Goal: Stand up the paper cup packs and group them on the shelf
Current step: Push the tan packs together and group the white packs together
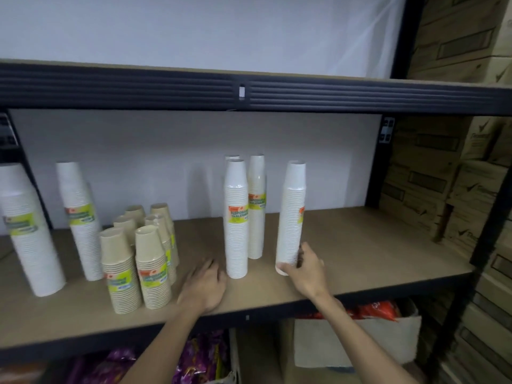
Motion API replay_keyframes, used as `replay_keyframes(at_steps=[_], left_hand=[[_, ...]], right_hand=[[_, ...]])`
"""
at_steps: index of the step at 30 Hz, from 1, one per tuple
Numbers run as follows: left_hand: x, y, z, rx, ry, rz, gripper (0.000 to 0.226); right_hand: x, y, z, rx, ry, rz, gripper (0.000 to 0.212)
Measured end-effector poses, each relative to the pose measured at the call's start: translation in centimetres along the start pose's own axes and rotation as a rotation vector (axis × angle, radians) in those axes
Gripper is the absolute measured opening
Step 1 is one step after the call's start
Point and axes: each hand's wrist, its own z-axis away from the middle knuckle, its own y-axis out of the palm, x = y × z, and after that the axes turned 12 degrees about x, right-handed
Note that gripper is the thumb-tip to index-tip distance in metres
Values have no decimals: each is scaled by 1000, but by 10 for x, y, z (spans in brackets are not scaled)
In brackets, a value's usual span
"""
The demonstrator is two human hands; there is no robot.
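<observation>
Gripping the base of the rightmost white pack [291, 217], the right hand [307, 270] holds it upright, long axis vertical, with the standing white group [256, 206] to its left across a bare strip of shelf [374, 245]. The left hand [205, 286] lies with fingers [212, 268] straight on the board just left of that group, though blur hides whether it touches the front pack [237, 217]. A leftward slide looks open; the held pack's base sits near the shelf's front edge.

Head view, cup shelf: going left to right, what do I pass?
Far-left white pack, second white pack, brown packs, left hand, grouped white packs, lone white pack gripped by the right hand.
</observation>
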Motion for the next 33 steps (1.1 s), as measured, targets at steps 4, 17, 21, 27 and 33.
replay_keyframes(at_steps=[4, 17, 21, 27, 33], left_hand=[[0, 1, 1, -9, 7, 10, 56], [-2, -1, 7, 1, 12, 19, 57], [-2, 0, 7, 1, 15, 19, 57], [-2, 0, 7, -11, 19, 15, 57], [-6, -1, 14, -75, 13, 56, 49]], right_hand=[[14, 29, -3, 26, -12, -34, 46], [17, 51, -8, 73, 54, 111, 66], [9, 50, -9, 103, 70, 128, 56], [19, 51, -3, 86, 84, 174, 66], [26, 51, 0, 83, 126, 291, 67]])
